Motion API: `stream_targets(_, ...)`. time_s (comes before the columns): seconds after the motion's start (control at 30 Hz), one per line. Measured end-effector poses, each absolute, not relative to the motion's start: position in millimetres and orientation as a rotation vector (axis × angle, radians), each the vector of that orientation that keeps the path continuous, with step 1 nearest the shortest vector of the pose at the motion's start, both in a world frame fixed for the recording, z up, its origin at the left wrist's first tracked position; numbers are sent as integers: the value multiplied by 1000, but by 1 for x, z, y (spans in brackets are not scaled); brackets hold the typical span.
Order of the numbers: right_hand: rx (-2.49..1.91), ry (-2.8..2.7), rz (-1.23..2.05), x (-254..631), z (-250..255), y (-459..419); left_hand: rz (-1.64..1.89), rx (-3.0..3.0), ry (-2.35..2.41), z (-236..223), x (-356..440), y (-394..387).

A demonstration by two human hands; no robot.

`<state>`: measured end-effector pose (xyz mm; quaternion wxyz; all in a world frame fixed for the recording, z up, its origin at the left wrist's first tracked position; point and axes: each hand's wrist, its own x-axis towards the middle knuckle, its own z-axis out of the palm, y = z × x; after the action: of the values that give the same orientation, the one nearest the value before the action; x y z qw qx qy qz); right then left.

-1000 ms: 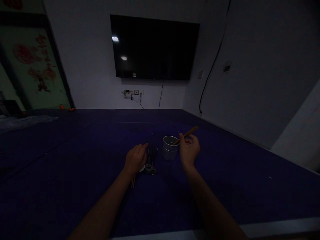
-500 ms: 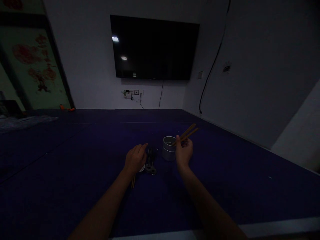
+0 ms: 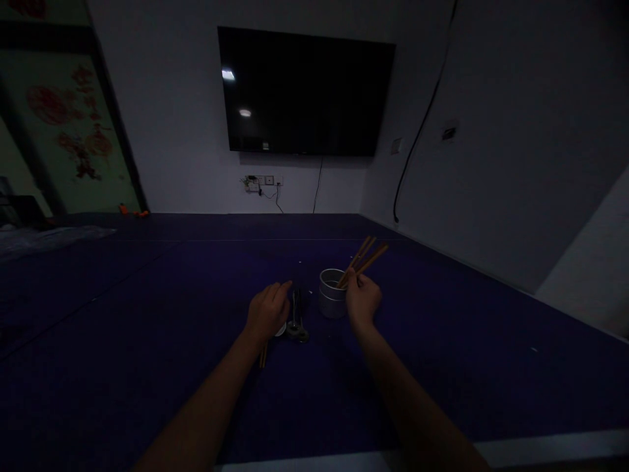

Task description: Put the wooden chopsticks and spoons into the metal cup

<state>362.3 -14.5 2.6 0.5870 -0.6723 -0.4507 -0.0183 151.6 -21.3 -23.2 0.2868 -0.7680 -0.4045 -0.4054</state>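
A grey metal cup (image 3: pixel 332 303) stands upright on the dark purple surface. Several wooden chopsticks (image 3: pixel 368 259) lean out of its right side, their lower ends inside the rim. My right hand (image 3: pixel 362 300) is closed round them against the cup's edge. To the left, my left hand (image 3: pixel 268 309) is palm down with its index finger stretched out; its other fingers are partly hidden. Right beside it lie metal spoons (image 3: pixel 297 331), bowls towards me. The rim of a white round thing (image 3: pixel 281 330) peeks out under that hand, and chopstick ends (image 3: pixel 263 356) show below the wrist.
The purple surface (image 3: pixel 457 367) runs to the far wall, where a dark television (image 3: pixel 304 92) hangs above sockets. Clear plastic sheeting (image 3: pixel 54 241) lies at the far left, and small orange objects (image 3: pixel 133 211) lie near the door. The room is dim.
The chopsticks in my right hand have tipped more upright and spread apart at the cup. My left hand has hardly moved; the spoons beside it have shifted slightly.
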Motion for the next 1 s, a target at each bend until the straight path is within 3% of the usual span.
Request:
stream_targets(0.67, -1720, -1135, -200, 380, 21, -15, -1054, -2054, -1107, -23, 152, -23)
stream_targets(1.0, -1692, -1304, -52, 385, 18, -7, -1041, -2049, -1118, -23, 153, -23)
